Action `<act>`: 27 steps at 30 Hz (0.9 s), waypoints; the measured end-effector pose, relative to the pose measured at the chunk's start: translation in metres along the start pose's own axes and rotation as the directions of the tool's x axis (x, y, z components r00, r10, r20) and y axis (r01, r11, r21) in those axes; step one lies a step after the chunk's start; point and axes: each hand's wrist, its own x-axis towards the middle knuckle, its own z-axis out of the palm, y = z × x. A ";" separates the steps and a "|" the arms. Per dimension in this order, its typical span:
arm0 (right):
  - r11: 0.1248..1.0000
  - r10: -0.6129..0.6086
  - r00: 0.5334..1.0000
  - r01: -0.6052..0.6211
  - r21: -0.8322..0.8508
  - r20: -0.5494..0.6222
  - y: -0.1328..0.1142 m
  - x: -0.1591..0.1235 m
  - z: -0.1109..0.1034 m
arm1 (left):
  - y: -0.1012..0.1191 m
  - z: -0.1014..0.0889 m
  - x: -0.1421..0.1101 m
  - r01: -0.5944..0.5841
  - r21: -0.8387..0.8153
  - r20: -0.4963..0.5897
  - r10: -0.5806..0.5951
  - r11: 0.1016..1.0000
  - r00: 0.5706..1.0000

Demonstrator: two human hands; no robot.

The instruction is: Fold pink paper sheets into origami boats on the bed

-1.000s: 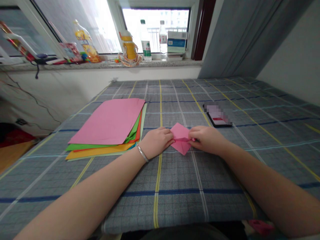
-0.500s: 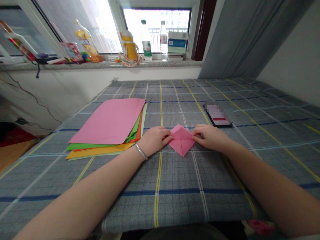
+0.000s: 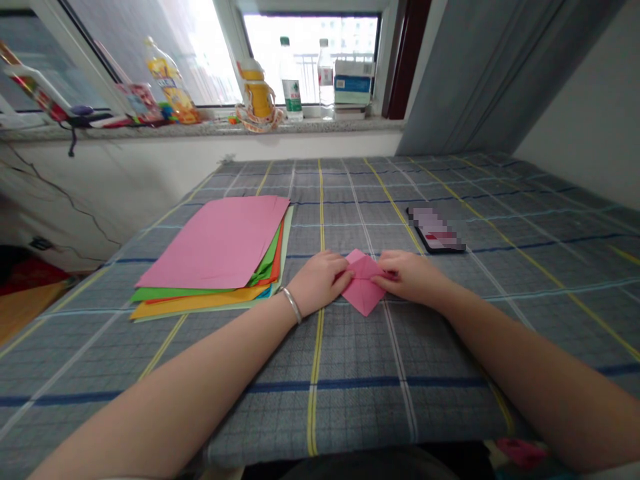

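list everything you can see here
folded paper: 1, pink, between the hands on the cloth
paper stack: several sheets, pink, green, orange, yellow, left of the hands
plaid cloth: 1, grey with yellow and blue lines, under the paper
phone: 1, dark, screen blurred, right of the hands
windowsill: 1, speckled stone, beyond the cloth
clear bottles: 2, on the windowsill
box: 1, white and blue, on the windowsill
bangle: 1, silver, left wrist
left hand: 1, on the folded paper
right hand: 1, on the folded paper

Since a moment ago, our hands have closed in on the pink origami paper point(image 3: 365, 295). Our left hand point(image 3: 318, 283) now covers more of its left corner, and our right hand point(image 3: 409, 277) has slid its fingers point(image 3: 386, 273) further over the right side, hiding more of the diamond.
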 end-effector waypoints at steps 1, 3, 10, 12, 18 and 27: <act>1.000 -0.006 1.000 0.006 0.005 -0.004 -0.002 0.001 0.001 | 0.002 0.000 0.000 0.025 0.006 0.000 -0.025 1.000 1.000; 1.000 -0.001 1.000 0.001 0.027 -0.007 -0.005 0.003 0.002 | 0.005 0.000 0.002 0.095 0.015 -0.002 -0.095 0.995 0.995; 0.993 0.087 0.996 -0.086 0.083 -0.010 -0.006 0.007 0.002 | 0.013 0.007 0.005 0.209 -0.055 -0.037 -0.211 0.976 0.977; 0.990 0.110 0.994 -0.107 0.087 -0.024 -0.006 0.007 0.003 | 0.012 0.008 0.005 0.222 -0.079 -0.026 -0.225 0.972 0.974; 0.983 0.142 0.989 -0.137 0.118 -0.035 -0.005 0.008 0.005 | 0.010 0.011 0.004 0.209 -0.151 -0.040 -0.217 0.966 0.975; 0.970 0.242 0.969 -0.239 0.048 -0.053 -0.008 0.009 0.006 | 0.008 0.012 0.007 0.324 -0.296 -0.017 -0.344 0.899 0.939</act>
